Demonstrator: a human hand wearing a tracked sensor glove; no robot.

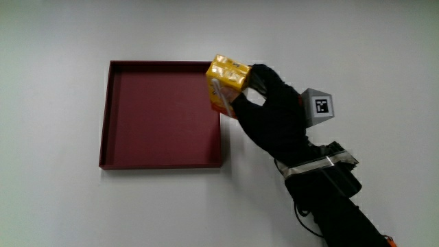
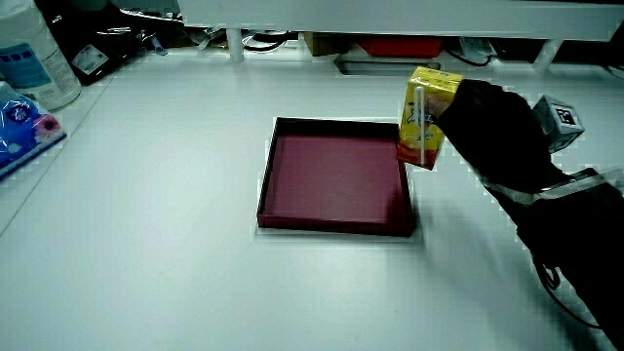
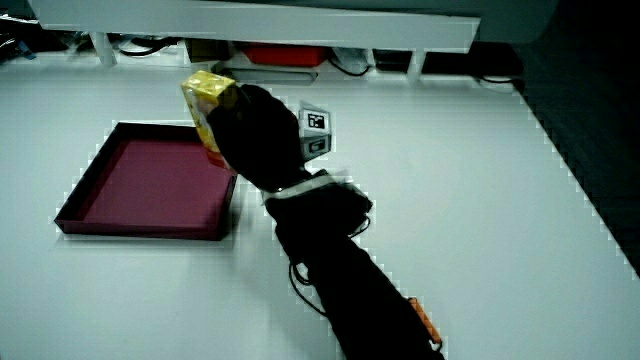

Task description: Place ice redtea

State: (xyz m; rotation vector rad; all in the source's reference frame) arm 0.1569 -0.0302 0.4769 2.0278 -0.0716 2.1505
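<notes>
The ice red tea is a yellow drink carton (image 1: 226, 84) with a white straw on one face. The gloved hand (image 1: 264, 103) is shut on it and holds it in the air above the rim of a dark red tray (image 1: 116, 116). In both side views the carton (image 2: 427, 117) (image 3: 208, 108) stands upright, lifted clear of the tray (image 2: 292, 216) (image 3: 90, 215), over the tray corner nearest the hand. The black forearm (image 1: 329, 195) reaches in from the person's side. The patterned cube (image 1: 319, 106) sits on the back of the hand.
A clear bottle (image 2: 34, 54) and a blue packet (image 2: 19, 127) lie near the table's edge in a side view. Cables and boxes (image 2: 380, 49) sit under the low partition (image 2: 390, 15).
</notes>
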